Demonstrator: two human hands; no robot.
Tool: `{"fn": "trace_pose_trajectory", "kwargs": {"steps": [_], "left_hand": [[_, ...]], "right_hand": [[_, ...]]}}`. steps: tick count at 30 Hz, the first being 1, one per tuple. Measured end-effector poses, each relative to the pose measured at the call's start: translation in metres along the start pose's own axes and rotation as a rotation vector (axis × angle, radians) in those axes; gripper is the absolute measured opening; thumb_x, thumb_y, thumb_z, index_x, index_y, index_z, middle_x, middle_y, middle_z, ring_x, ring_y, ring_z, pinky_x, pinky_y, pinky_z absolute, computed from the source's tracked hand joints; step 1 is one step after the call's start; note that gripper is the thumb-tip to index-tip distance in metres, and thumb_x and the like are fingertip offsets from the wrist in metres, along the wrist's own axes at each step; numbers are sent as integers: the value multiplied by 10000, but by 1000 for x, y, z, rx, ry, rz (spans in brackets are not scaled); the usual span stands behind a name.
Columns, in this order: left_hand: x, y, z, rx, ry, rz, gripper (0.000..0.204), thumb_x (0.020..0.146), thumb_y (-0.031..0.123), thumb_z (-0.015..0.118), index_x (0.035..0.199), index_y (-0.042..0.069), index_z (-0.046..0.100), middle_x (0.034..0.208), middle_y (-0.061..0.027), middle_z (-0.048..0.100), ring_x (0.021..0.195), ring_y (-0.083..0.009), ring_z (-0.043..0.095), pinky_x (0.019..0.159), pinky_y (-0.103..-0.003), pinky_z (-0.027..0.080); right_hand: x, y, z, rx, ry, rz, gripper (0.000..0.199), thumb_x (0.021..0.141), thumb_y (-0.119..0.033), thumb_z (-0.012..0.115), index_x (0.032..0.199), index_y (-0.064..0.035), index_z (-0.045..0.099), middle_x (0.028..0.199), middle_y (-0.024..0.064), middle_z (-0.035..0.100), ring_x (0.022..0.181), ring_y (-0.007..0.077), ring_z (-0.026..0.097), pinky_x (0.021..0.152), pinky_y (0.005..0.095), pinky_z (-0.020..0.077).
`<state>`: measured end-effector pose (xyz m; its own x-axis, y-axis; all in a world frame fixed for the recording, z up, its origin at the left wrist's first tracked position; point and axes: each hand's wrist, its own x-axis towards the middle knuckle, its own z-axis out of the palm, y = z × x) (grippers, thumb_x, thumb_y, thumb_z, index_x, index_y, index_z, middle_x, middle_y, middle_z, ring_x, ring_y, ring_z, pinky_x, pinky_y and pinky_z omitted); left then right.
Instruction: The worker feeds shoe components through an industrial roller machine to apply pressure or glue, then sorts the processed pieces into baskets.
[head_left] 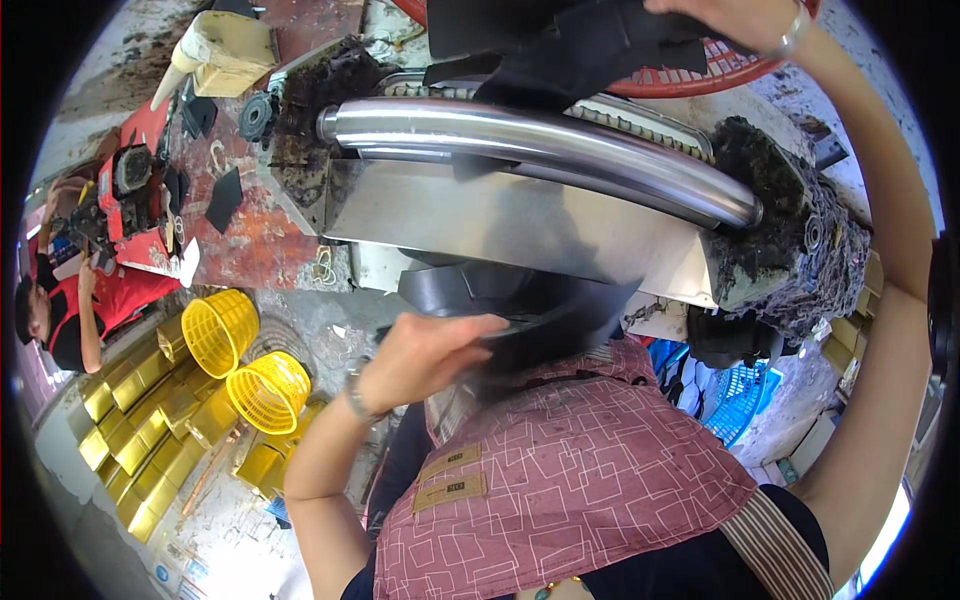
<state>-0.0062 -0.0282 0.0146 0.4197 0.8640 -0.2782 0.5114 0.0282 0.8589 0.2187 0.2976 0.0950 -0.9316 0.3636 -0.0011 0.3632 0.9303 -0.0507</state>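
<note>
My left hand (pixel 430 355) is in front of the machine, its fingers stretched toward a motion-blurred black sheet piece (pixel 570 315) below the metal plate; whether they touch is unclear. A black tray-like container (pixel 440 288) lies under the plate's edge. At the upper right, my right hand (pixel 735 20) reaches over the machine, its fingertips at the edge of a black flexible sheet (pixel 620 40); the picture's top edge cuts off part of the hand. That sheet hangs toward the shiny steel roller (pixel 540 140). Below the roller slopes a bare metal plate (pixel 430 210).
Behind the roller is a red basket (pixel 690 70). Grimy machine ends (pixel 790 220) flank the roller. At left are a red-stained table (pixel 240 235) with black scraps, yellow baskets (pixel 220 330), stacked gold boxes (pixel 150 430) and another person (pixel 70 310). A blue basket (pixel 735 400) stands at lower right.
</note>
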Motion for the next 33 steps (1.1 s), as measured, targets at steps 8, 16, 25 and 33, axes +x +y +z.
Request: {"fn": "trace_pose_trajectory", "kwargs": {"steps": [8, 16, 25, 33], "left_hand": [[90, -4, -11, -370, -59, -493, 475, 704, 387, 642, 834, -54, 522, 793, -226, 576, 752, -344, 556, 663, -348, 435], [-2, 42, -45, -109, -98, -451, 596, 697, 283, 676, 1146, 8, 399, 928, -204, 572, 865, -344, 565, 739, -355, 447], [49, 36, -22, 30, -45, -221, 234, 740, 202, 625, 814, 16, 505, 708, -191, 551, 676, -343, 563, 558, -372, 422], [31, 34, -28, 88, 4, -295, 323, 762, 298, 604, 857, 7, 502, 698, -197, 569, 677, -368, 561, 565, -414, 429]], "right_hand": [[59, 93, 80, -241, 210, 492, 264, 710, -243, 607, 866, -37, 554, 933, 133, 524, 897, 295, 520, 787, 336, 409], [30, -32, 135, 650, -204, -163, 532, 800, -177, 498, 1291, -122, 302, 1134, 158, 471, 989, 326, 490, 879, 356, 386], [25, -19, 74, 358, -350, -313, 122, 644, 8, 564, 734, -73, 564, 663, 80, 510, 668, 282, 534, 594, 377, 410], [-21, -19, 113, 356, -363, -73, 186, 766, -159, 519, 814, 6, 592, 1055, 146, 459, 948, 290, 490, 815, 375, 396]]}}
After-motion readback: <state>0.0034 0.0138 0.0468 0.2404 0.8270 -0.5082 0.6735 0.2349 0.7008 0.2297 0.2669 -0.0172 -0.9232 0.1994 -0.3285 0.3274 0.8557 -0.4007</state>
